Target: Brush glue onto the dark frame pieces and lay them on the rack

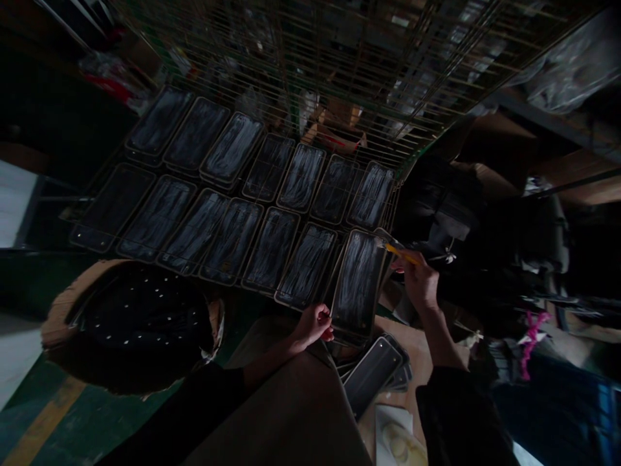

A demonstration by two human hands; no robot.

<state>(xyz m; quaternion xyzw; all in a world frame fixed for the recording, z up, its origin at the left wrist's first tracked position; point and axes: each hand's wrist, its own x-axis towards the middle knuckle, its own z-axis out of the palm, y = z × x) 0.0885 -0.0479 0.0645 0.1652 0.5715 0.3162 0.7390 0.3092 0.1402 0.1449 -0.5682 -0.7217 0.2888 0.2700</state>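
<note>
My right hand [421, 281] is closed around a brush with a yellow handle [402, 253]. Its tip meets the upper right edge of a dark rectangular tray [358, 278], whose face carries whitish streaks. At that tray's lower left edge is my left hand [314, 325], fingers curled together. Whether they pinch the rim or something else cannot be made out. Two rows of similar dark trays [306, 264] lie on a wire rack to the left, most of them streaked white, some overlapping.
A wire mesh cage [339, 58] rises behind the rows. To the lower left stands a torn-edged cardboard container [72, 304] with dark, dotted contents. More dark trays [373, 372] are piled below on a board. Dark bundles [451, 213] and a pink tie [531, 343] are on the right.
</note>
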